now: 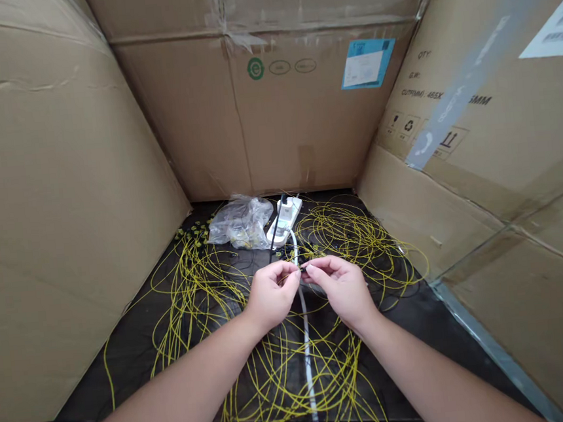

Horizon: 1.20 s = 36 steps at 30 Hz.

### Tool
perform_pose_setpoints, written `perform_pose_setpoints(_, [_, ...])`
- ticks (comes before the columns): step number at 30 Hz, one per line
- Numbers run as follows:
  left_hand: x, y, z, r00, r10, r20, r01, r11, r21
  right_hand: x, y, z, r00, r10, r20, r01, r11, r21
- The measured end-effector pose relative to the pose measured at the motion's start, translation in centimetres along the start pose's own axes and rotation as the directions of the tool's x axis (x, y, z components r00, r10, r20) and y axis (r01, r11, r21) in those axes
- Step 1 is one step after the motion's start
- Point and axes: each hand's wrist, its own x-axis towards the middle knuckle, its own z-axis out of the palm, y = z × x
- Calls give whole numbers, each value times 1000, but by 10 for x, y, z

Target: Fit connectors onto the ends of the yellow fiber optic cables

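Both hands, left hand [270, 295] and right hand [341, 289], pinch one thin yellow wire [300, 270] between fingertips, just above the dark bench [126, 356]. It looks light, bendy, easily kinked; hold near its tiny end. More loops, a white cord [305, 340] and a plastic bag [241, 221] lie around.

Head camera, looking forward-down, close over dark table [126, 356].

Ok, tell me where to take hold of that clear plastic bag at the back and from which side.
Take the clear plastic bag by its crumpled top folds, coming down from above and from the near side. It lies slumped on the dark table close to the cardboard wall, the white power strip lies to its right, and yellow fibre cables loop around it.
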Motion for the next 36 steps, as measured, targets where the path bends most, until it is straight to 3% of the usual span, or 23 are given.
perform_pose_setpoints(7, [1,1,0,1000,-12,6,12,1000,-3,-1,-1,0,1000,6,1,-6,1000,-5])
perform_pose_setpoints(18, [1,2,0,994,-106,19,107,979,-171,-1,-2,1,1000,-17,-4,17,1000,-5])
perform_pose_setpoints(26, [2,0,-1,999,-53,12,54,993,-109,0,0,0,999,-30,-10,30,999,-38])
perform_pose_setpoints(36, [4,-3,1,979,-197,55,204,933,-296,0,-2,0,1000,-20,1,20,999,-43])
